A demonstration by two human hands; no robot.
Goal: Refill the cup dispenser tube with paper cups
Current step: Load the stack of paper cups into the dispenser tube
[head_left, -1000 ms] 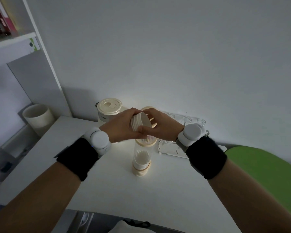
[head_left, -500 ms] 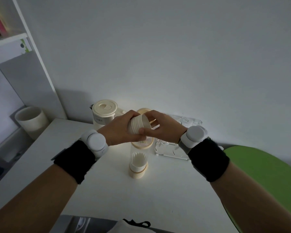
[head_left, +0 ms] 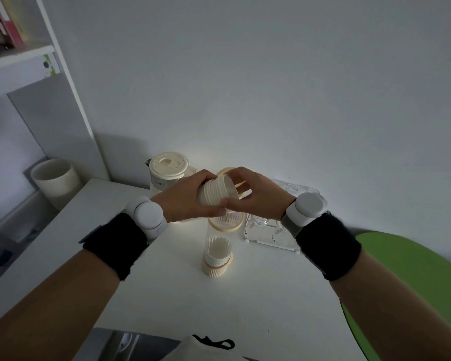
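**Cup stack poised above the dispenser mouth**

Head view: both hands meet over the white table (head_left: 245, 295), just above the clear cup dispenser tube (head_left: 218, 243), which stands upright near the wall. The left hand (head_left: 185, 199) wraps around a short stack of paper cups (head_left: 216, 192), lying roughly sideways with its open mouth toward the right. The right hand (head_left: 255, 196) closes on the same stack at that open end, thumb under the rim and fingers behind it. The tube's cream top ring (head_left: 227, 224) shows just below the hands; a few cups already sit low inside, near the ribbed base. A cream kettle (head_left: 168, 170) stands behind to the left, a clear acrylic rack (head_left: 271, 235) just right of the tube.

To do this step well, the stack probably wants turning to match the cups inside, then centring over the ring. A light grip should keep the rims round. Lowering it straight should avoid snagging or tipping the narrow tube; one hand could steady it.
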